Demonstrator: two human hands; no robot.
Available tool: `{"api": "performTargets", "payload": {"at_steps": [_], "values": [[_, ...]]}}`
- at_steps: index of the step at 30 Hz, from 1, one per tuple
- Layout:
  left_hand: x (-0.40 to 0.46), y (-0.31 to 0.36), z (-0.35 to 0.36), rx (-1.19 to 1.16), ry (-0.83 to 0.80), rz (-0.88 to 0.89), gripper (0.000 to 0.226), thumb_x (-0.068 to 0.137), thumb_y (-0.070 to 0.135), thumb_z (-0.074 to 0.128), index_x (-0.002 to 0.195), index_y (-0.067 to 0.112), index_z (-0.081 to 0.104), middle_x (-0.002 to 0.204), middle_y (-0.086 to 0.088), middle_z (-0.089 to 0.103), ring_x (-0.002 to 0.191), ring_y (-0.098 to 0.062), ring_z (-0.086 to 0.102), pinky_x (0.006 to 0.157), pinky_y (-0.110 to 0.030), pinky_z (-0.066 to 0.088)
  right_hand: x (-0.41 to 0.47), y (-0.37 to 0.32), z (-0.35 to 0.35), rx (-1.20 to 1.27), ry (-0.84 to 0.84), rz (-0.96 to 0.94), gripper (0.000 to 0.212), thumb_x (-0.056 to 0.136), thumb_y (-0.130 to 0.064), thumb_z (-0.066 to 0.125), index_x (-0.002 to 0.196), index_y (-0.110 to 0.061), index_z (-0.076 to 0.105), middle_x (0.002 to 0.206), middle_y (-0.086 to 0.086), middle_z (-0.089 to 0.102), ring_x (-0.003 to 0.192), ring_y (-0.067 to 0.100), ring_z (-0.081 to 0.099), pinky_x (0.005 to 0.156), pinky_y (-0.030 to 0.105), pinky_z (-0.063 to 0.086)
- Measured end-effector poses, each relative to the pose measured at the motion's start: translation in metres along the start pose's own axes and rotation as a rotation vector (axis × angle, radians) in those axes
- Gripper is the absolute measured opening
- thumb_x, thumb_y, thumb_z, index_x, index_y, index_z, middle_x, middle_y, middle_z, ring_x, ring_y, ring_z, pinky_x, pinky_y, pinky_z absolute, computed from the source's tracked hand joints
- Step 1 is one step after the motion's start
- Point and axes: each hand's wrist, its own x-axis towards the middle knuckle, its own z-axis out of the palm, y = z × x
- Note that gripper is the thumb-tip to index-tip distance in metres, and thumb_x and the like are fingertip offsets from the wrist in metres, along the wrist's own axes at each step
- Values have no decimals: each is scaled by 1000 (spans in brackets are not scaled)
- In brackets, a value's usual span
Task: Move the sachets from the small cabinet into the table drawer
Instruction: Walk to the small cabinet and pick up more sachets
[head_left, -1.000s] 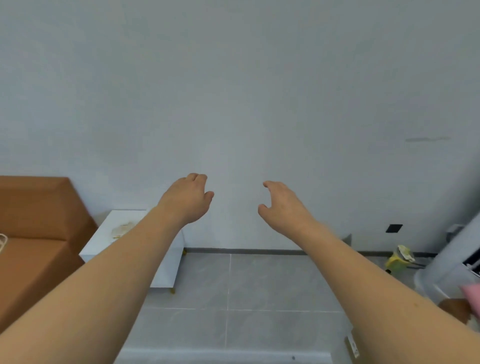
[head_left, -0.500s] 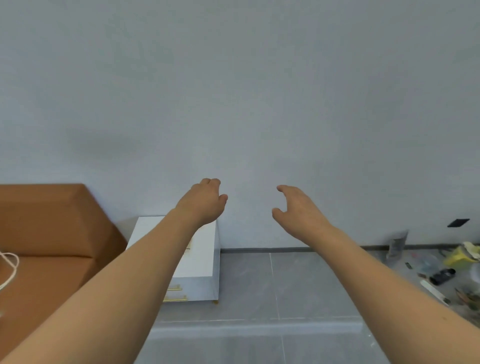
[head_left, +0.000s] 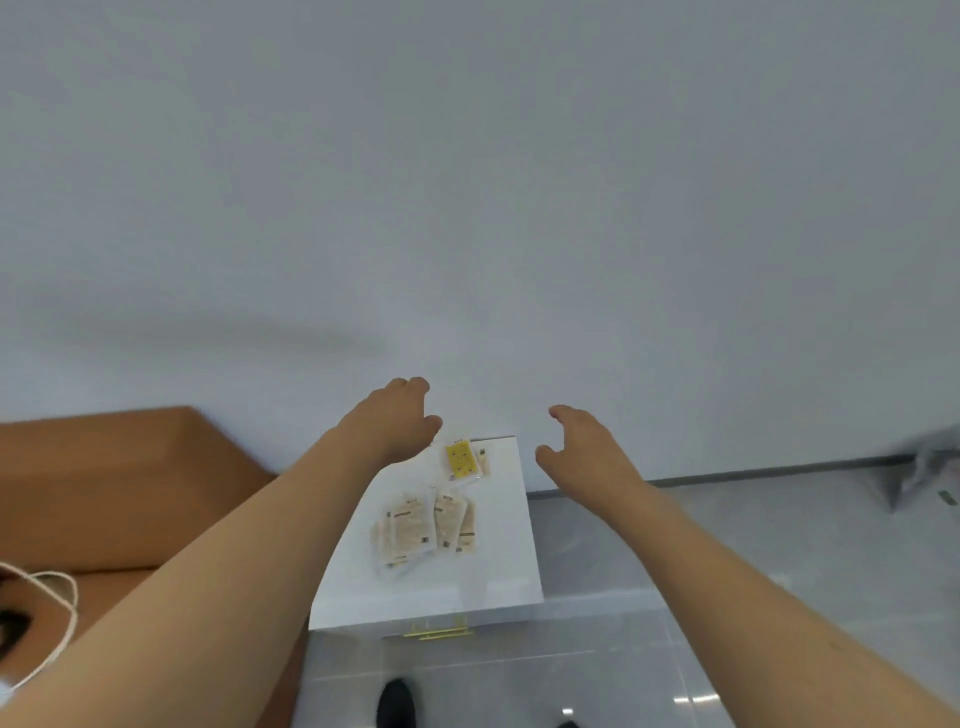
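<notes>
Sachets (head_left: 423, 527) lie on top of the cabinet (head_left: 483, 587), a loose fan of pale ones near its middle and a yellow one (head_left: 459, 459) with a pale one beside it toward the cabinet's back edge, by the wall. Half a second ago the cabinet sat well off to the left and partly behind the left arm; now it stands directly below and between the arms, its whole top and the gold handle (head_left: 441, 631) on its front in view. The person has closed in on it, a dark shoe (head_left: 396, 701) just short of its front.

The left hand (head_left: 392, 423) hangs over the cabinet's back left corner, just beside the yellow sachet, fingers loosely curled and holding nothing. The right hand (head_left: 584, 457) floats just past the cabinet's right edge, fingers and thumb spread in a relaxed curve, also empty.

No sachet is lifted yet, so the task looks barely begun; the approach seems done and reaching down for the first sachets is likely next. The table drawer is not in view.
</notes>
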Motion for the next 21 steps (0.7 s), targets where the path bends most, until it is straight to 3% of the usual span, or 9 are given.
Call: {"api": "performTargets", "payload": {"at_steps": [4, 7, 14, 16, 18, 21], "values": [[62, -61, 15, -97, -61, 1, 57, 97, 33, 48, 147, 12, 30, 147, -10, 39, 129, -28, 44, 100, -37, 40, 51, -28, 58, 32, 4, 93, 58, 93, -20, 52, 147, -13, 33, 150, 4, 36, 136, 20, 37, 105, 31, 33], [90, -105, 51, -143, -182, -81, 54, 94, 34, 51, 140, 9, 36, 135, -11, 47, 114, -27, 54, 90, -36, 46, 87, -33, 108, 40, -52, 169, 57, 92, -20, 54, 145, -11, 36, 145, 6, 41, 132, 21, 41, 102, 30, 35], [147, -176, 210, -294, -396, -386, 58, 85, 42, 59, 127, 6, 42, 107, -4, 57, 93, -22, 59, 66, -29, 44, 166, 32, 236, 107, -181, 398, 57, 91, -22, 54, 144, -10, 37, 138, 8, 48, 115, 22, 54, 80, 26, 40], [160, -183, 258, -358, -425, -465, 66, 78, 50, 63, 125, 8, 43, 108, -4, 58, 96, -23, 61, 74, -32, 51, 179, 56, 270, 114, -209, 451, 51, 91, -21, 55, 138, -7, 42, 127, 8, 53, 102, 22, 56, 75, 26, 41], [169, -182, 298, -402, -401, -554, 79, 71, 61, 64, 126, 11, 41, 117, -4, 54, 107, -25, 58, 88, -38, 51, 188, 77, 299, 114, -216, 489, 41, 91, -20, 55, 129, -6, 48, 101, 0, 55, 87, 19, 55, 64, 25, 43], [176, -174, 339, -330, -304, -633, 89, 66, 67, 66, 129, 13, 35, 124, -5, 43, 118, -29, 46, 82, -37, 44, 196, 103, 335, 104, -185, 503, 38, 91, -23, 58, 124, -7, 50, 85, -7, 49, 75, 12, 54, 54, 20, 39]]}}
